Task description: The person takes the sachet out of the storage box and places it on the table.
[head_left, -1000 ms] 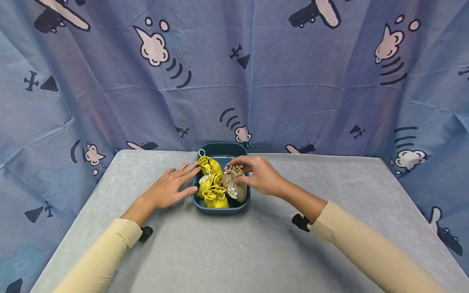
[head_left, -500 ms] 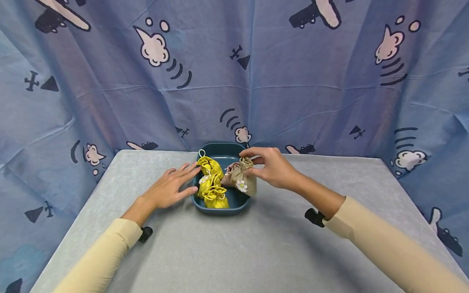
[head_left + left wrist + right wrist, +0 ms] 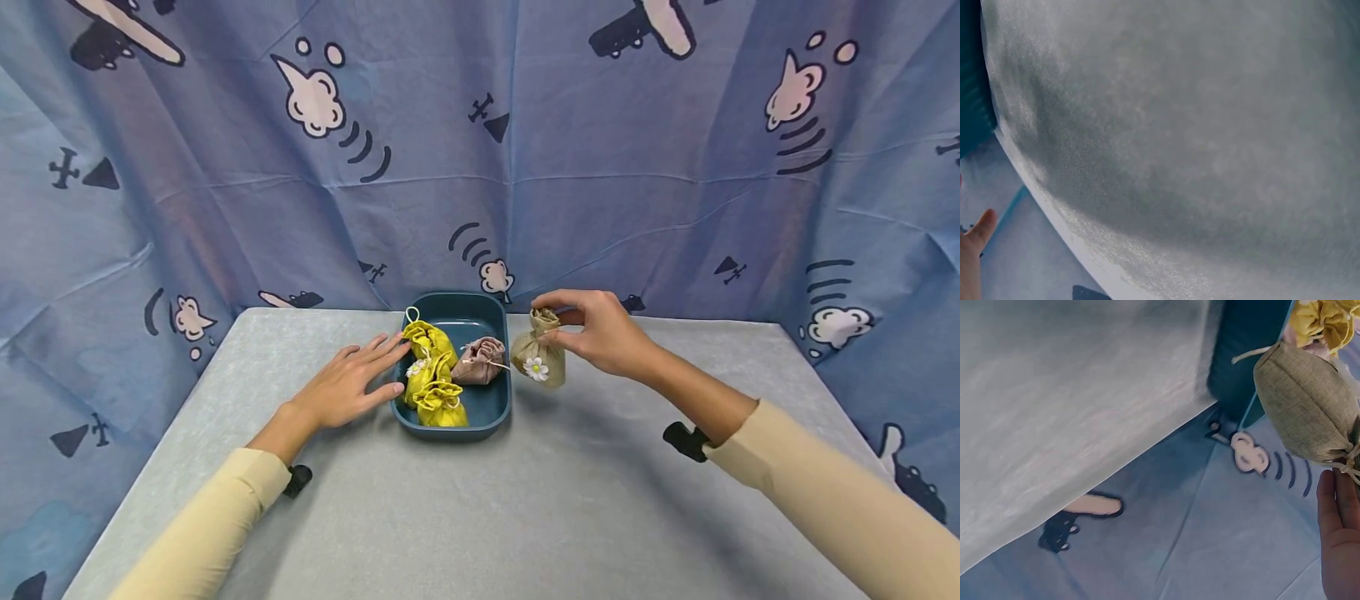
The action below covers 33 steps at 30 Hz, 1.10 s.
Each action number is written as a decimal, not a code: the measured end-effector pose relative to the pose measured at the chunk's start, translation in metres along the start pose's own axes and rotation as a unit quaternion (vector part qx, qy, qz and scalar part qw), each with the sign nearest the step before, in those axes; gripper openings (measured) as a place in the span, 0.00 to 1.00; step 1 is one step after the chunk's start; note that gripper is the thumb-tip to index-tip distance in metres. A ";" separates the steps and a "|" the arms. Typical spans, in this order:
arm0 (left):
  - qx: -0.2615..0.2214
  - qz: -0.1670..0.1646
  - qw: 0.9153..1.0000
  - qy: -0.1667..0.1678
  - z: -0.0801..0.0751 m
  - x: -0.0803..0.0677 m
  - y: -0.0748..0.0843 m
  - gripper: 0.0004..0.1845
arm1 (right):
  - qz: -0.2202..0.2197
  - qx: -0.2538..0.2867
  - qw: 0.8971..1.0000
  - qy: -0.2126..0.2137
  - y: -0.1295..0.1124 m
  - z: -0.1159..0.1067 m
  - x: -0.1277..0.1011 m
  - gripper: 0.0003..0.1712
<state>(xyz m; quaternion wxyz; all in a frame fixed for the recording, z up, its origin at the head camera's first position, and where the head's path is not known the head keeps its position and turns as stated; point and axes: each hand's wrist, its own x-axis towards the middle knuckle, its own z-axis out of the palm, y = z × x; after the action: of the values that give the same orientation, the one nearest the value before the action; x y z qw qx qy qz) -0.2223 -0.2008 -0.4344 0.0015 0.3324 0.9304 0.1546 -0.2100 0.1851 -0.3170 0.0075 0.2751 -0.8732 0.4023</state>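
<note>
Pinching coarse-woven tan pouch (image 3: 544,357) by gathered neck (image 3: 539,327): right fingers (image 3: 561,297). Left fingers (image 3: 386,356) straight, spread at rounded teal bin (image 3: 450,433).

Five pouches (image 3: 442,407), one bin (image 3: 452,433), two hands (image 3: 343,386).

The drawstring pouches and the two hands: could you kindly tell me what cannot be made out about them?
- Beige drawstring pouch, head view: contents, hidden by its cloth.
- Yellow drawstring pouches, head view: bases, hidden by one another and the teal tray.
- Right hand, right wrist view: partly cut off by the right edge.
- Left hand, left wrist view: most of its fingers, cut off by the left edge.
</note>
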 end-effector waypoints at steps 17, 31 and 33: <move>0.001 -0.001 1.000 0.003 0.002 0.000 -0.001 0.35 | 0.040 -0.067 0.996 0.053 0.053 -0.045 -0.051 0.23; 0.001 0.007 1.000 0.012 0.002 0.001 0.000 0.35 | 0.070 -0.097 0.991 0.065 0.085 -0.059 -0.075 0.23; 0.003 0.007 1.000 0.011 0.002 0.000 0.000 0.35 | 0.077 -0.097 0.990 0.065 0.088 -0.060 -0.077 0.23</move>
<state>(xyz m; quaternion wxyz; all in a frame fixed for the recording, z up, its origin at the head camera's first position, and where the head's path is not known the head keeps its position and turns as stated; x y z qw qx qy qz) -0.2226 -0.2000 -0.4361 -0.0110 0.3375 0.9283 0.1559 -0.1999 0.3098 -0.3559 0.0599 0.1785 -0.9244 0.3318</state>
